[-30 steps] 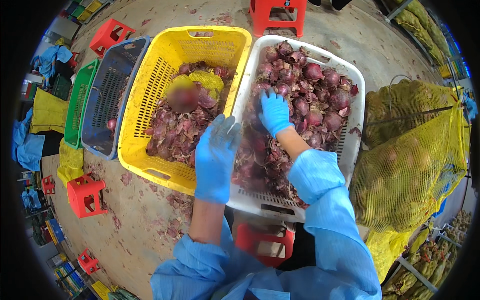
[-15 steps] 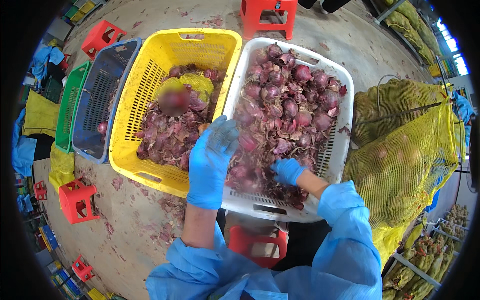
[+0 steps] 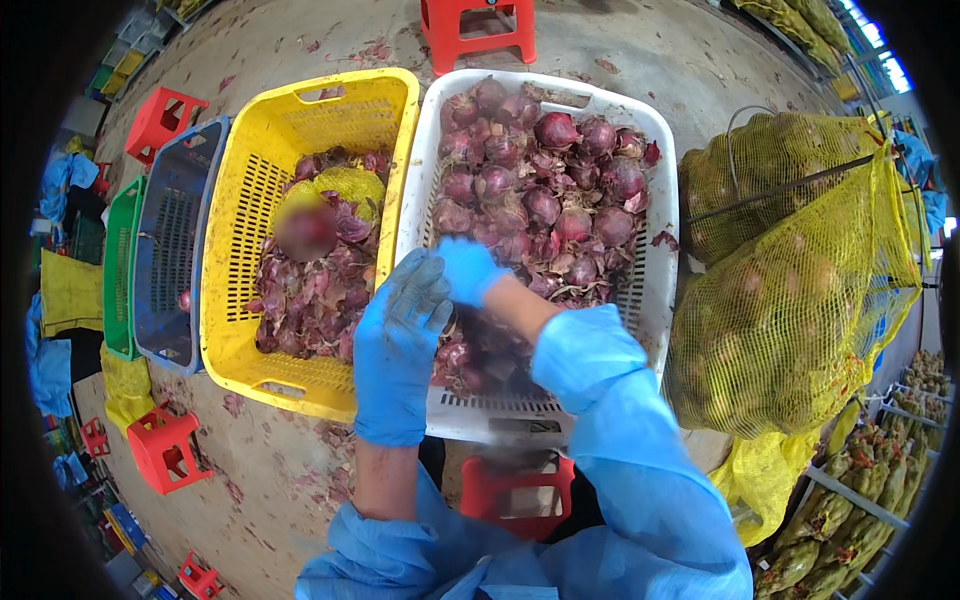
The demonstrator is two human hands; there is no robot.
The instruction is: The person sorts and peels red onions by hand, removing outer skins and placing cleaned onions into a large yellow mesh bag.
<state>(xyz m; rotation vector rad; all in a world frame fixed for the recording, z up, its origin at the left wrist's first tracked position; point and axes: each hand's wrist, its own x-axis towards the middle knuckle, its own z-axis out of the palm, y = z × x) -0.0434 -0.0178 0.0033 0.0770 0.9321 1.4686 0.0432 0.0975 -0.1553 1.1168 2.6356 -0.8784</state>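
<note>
Red onions point(image 3: 545, 205) with dry skins fill much of a white slatted basket point(image 3: 660, 190) in front of me. My left hand point(image 3: 405, 340), in a blue glove with grimy fingers, is raised over the basket's near left side. Its fingers are curled together, and whatever they hold is hidden. Right beside its fingertips is my right hand point(image 3: 468, 272), also gloved in blue and reaching left over the onions. Motion smears its fingers, so their grip is unclear. Left of the white basket stands a yellow basket point(image 3: 225, 330) with loose onion skins point(image 3: 310, 290) and some yellow netting point(image 3: 350, 187).
Farther left are a blue basket point(image 3: 170, 240) and a green basket point(image 3: 120, 270). Full yellow mesh sacks point(image 3: 780, 320) stand close on the right. Red stools point(image 3: 480, 30) surround the work area, one point(image 3: 515, 490) just below the white basket. Onion skins litter the concrete floor.
My right hand has moved from the near right of the onions up and left to my left hand. The baskets sit farther left in view.
</note>
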